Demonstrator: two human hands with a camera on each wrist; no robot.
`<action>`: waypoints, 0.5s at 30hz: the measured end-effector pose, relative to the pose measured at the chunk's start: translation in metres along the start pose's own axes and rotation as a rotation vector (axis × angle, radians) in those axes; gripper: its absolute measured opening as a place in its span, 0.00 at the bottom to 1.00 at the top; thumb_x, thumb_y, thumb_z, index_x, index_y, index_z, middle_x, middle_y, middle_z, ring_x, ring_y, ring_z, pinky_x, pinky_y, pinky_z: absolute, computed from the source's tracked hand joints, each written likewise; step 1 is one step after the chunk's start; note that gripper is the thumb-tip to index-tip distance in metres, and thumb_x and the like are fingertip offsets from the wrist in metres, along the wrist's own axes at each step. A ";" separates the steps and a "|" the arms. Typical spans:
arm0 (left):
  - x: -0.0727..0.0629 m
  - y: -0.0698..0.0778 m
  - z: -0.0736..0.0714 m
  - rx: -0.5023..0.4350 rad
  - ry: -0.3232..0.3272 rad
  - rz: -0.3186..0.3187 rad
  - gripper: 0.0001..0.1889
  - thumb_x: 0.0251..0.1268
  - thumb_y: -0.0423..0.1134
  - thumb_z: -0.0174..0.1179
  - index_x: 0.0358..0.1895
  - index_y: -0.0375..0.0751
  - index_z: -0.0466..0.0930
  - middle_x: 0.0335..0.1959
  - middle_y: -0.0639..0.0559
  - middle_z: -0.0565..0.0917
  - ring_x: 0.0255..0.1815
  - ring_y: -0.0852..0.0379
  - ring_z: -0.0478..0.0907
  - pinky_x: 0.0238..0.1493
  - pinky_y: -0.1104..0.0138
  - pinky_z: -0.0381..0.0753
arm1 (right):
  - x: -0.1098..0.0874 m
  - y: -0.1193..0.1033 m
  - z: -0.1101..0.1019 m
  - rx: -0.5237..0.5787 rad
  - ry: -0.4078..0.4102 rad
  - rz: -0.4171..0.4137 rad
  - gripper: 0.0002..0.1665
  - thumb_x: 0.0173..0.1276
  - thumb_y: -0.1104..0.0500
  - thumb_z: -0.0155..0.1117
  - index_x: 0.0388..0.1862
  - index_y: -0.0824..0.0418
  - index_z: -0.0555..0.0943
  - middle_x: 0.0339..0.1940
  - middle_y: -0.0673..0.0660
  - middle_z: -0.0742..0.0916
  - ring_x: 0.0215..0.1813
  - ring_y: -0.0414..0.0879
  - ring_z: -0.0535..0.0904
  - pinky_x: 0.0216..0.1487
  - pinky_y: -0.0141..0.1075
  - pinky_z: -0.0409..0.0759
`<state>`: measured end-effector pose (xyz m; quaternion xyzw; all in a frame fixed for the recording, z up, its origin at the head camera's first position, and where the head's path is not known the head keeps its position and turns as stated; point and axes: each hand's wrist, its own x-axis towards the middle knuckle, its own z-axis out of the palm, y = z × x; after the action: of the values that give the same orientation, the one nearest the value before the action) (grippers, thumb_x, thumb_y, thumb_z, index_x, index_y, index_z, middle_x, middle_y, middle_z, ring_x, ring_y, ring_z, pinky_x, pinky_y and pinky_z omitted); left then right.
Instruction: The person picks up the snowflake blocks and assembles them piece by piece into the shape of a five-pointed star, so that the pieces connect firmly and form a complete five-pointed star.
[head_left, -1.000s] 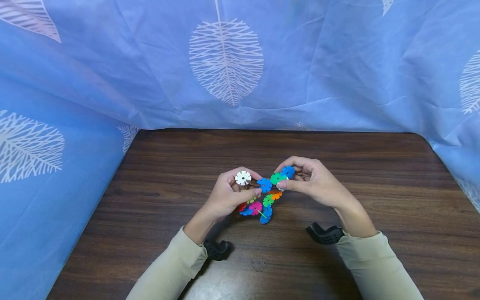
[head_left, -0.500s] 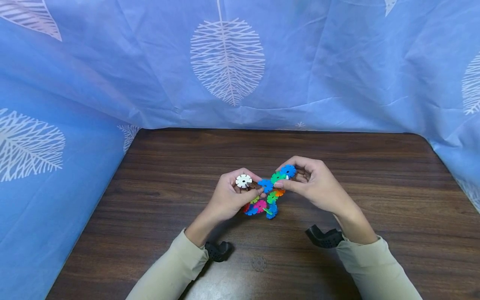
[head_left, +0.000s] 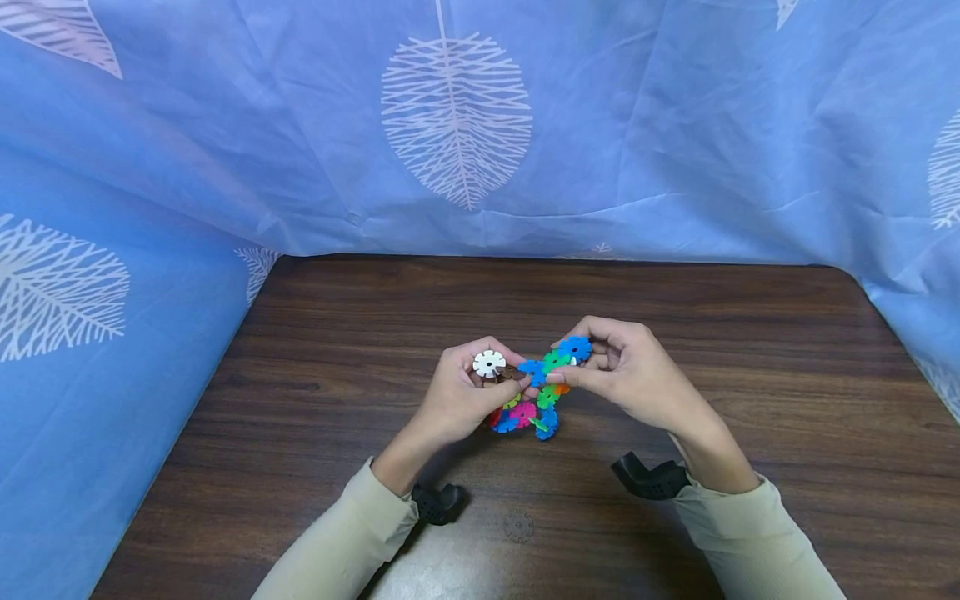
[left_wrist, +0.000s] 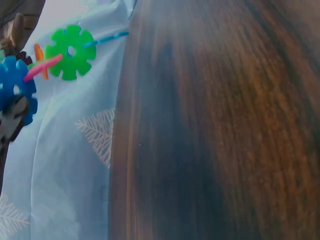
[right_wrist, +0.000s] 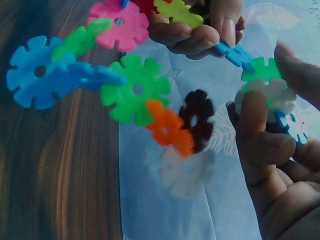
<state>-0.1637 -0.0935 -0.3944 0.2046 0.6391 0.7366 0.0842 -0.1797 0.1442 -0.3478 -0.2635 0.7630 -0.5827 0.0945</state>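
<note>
A chain of notched plastic snowflake discs is held up between both hands over the table. My left hand (head_left: 453,396) pinches a blue disc (head_left: 532,372) between thumb and fingers; a white disc (head_left: 489,363) shows above that thumb. In my right hand (head_left: 637,367), thumb and fingers grip a green disc (right_wrist: 261,70) joined to a whitish one (right_wrist: 270,95), with another blue disc (head_left: 575,349) at the far end. The blue disc's edge meets the green one. Below hangs the rest of the chain, including a pink disc (head_left: 522,414), an orange disc (right_wrist: 167,130) and a dark brown disc (right_wrist: 196,120).
A clear disc (head_left: 518,526) lies on the dark wood table (head_left: 360,317) near the front. Blue cloth with leaf prints (head_left: 570,125) hangs behind the table and along its left side. Black wrist mounts (head_left: 651,477) stick out below both sleeves.
The hanging part of the chain has swung slightly right and up. My right thumb has shifted a little down and left, and its blue end disc has tilted lower.
</note>
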 end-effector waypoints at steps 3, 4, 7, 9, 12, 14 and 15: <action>0.000 0.000 0.001 -0.002 0.006 0.009 0.06 0.67 0.21 0.63 0.45 0.25 0.80 0.40 0.36 0.89 0.37 0.51 0.90 0.39 0.63 0.90 | 0.000 -0.001 0.002 0.004 0.009 0.009 0.08 0.68 0.68 0.73 0.42 0.67 0.82 0.31 0.65 0.87 0.30 0.52 0.88 0.32 0.36 0.87; -0.001 0.001 0.001 -0.008 0.006 0.011 0.06 0.66 0.20 0.63 0.45 0.24 0.80 0.40 0.36 0.89 0.37 0.52 0.90 0.40 0.62 0.90 | 0.001 -0.001 0.003 0.011 0.013 0.011 0.08 0.68 0.67 0.73 0.41 0.67 0.82 0.30 0.65 0.86 0.30 0.52 0.88 0.33 0.36 0.88; -0.001 0.003 0.001 -0.024 0.002 0.012 0.07 0.65 0.19 0.63 0.44 0.23 0.80 0.39 0.34 0.89 0.35 0.54 0.90 0.39 0.63 0.90 | 0.001 -0.001 0.006 0.038 0.019 0.022 0.08 0.67 0.68 0.74 0.40 0.68 0.82 0.29 0.64 0.85 0.30 0.51 0.88 0.36 0.39 0.89; 0.000 0.004 0.002 -0.034 0.001 0.011 0.07 0.65 0.19 0.63 0.44 0.22 0.80 0.38 0.33 0.88 0.34 0.54 0.90 0.37 0.65 0.90 | 0.002 -0.002 0.008 0.050 0.017 0.025 0.07 0.67 0.69 0.73 0.39 0.69 0.82 0.28 0.63 0.84 0.30 0.51 0.87 0.38 0.41 0.90; 0.000 0.002 0.003 -0.062 -0.001 -0.004 0.07 0.65 0.18 0.63 0.45 0.21 0.79 0.39 0.32 0.88 0.34 0.55 0.90 0.39 0.63 0.90 | 0.003 -0.004 0.007 0.049 0.023 0.019 0.08 0.66 0.69 0.74 0.38 0.69 0.82 0.27 0.63 0.83 0.29 0.51 0.86 0.37 0.41 0.90; 0.000 0.003 0.004 -0.083 0.011 -0.019 0.07 0.66 0.19 0.62 0.46 0.21 0.79 0.39 0.33 0.88 0.34 0.55 0.90 0.42 0.61 0.90 | 0.003 -0.006 0.006 0.030 0.026 0.007 0.08 0.66 0.69 0.74 0.40 0.69 0.83 0.29 0.63 0.84 0.30 0.53 0.86 0.38 0.42 0.90; 0.000 0.003 0.005 -0.098 0.019 -0.031 0.08 0.67 0.19 0.62 0.46 0.22 0.78 0.39 0.34 0.88 0.34 0.55 0.90 0.44 0.60 0.90 | 0.002 -0.007 0.005 0.020 0.030 0.003 0.10 0.66 0.68 0.75 0.43 0.68 0.83 0.30 0.62 0.85 0.31 0.54 0.87 0.39 0.41 0.90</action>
<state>-0.1619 -0.0895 -0.3913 0.1832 0.6062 0.7675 0.0997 -0.1773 0.1379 -0.3423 -0.2524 0.7588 -0.5941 0.0866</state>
